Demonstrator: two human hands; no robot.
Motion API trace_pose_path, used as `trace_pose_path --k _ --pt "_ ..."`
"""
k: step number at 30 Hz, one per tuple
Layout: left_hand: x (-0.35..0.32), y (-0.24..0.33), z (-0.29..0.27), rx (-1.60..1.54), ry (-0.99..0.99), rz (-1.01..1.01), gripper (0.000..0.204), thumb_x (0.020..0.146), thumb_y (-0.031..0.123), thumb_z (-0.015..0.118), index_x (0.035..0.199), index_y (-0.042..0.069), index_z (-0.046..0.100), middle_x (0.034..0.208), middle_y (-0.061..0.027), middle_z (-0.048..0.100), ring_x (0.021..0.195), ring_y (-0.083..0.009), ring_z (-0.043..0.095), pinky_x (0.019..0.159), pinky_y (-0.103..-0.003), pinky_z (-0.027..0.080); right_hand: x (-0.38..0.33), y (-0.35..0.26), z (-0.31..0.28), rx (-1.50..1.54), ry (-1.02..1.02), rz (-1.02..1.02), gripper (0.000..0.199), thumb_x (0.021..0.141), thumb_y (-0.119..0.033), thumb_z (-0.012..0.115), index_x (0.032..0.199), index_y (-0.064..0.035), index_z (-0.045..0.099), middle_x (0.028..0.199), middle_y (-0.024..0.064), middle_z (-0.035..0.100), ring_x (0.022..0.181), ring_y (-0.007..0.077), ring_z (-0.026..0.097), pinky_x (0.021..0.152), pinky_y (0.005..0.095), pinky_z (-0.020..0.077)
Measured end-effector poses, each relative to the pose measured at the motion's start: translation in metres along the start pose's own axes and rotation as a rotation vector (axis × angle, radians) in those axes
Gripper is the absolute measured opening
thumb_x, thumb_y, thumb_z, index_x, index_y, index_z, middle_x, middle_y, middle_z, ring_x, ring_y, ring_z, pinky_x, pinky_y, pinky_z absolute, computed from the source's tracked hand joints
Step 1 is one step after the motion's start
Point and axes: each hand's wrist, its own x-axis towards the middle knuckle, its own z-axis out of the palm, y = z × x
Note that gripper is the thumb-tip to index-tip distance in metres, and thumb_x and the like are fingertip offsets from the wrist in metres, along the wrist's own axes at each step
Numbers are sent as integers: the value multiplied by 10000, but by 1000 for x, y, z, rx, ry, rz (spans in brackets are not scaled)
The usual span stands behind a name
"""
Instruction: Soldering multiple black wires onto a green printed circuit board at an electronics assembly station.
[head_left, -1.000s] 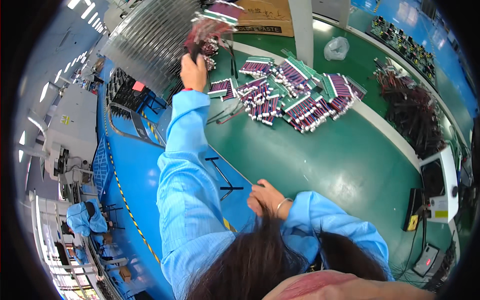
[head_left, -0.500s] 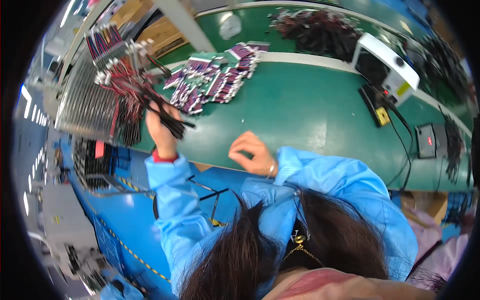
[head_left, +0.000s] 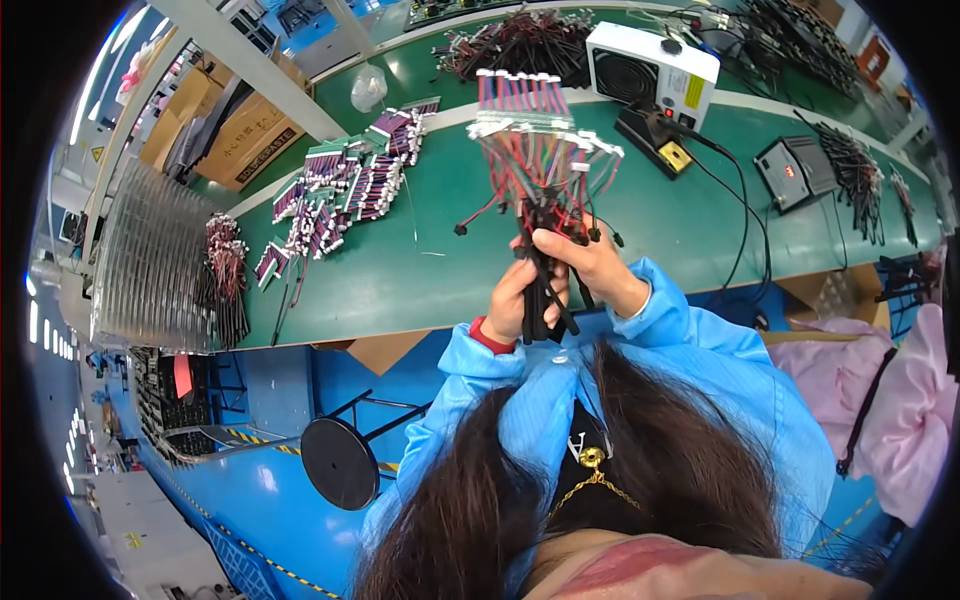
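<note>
Both hands grip a bundle of wire harnesses point(head_left: 535, 165) in front of me, over the near edge of the green bench point(head_left: 450, 275). My left hand point(head_left: 520, 295) wraps the black sleeved ends low down. Higher up, my right hand point(head_left: 588, 262) closes round the bundle from the right, its thumb across the black part. Red and dark wires fan upward from there to white connectors and a row of striped wires at the top. To the left lies a pile of short striped cables with white connectors point(head_left: 375, 188). Another bunch of red and black harnesses point(head_left: 225, 250) sits farther left.
A stack of clear plastic trays point(head_left: 150, 260) stands at the bench's left end. At the back are a dark heap of harnesses point(head_left: 520, 48) and a white fan unit point(head_left: 650, 65). A soldering-iron stand point(head_left: 660, 145) and a small display box point(head_left: 793, 172) stand right. A round stool point(head_left: 340, 462) is below.
My left hand has brought a harness bundle from the left pile area to in front of me. My right hand, earlier holding nothing visible, now grips it too. The view has shifted right.
</note>
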Motion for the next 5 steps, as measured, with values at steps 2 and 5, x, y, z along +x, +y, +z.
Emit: trace_pose_path --k 2,5 --pt "5 -5 2 11 -28 -71 427 1005 416 476 1198 40 544 924 -77 564 603 -194 563 453 -304 452 -14 0 -5 -17 69 16 259 921 -248 708 1001 -4 671 749 52 685 593 144 602 631 218 500" --pt "10 15 1 531 65 -262 525 989 444 507 1303 23 507 1179 -139 611 681 -255 637 655 -279 542 -29 2 -17 63 173 83 296 888 -270 737 1020 -11 677 864 100 728 587 144 609 627 215 527"
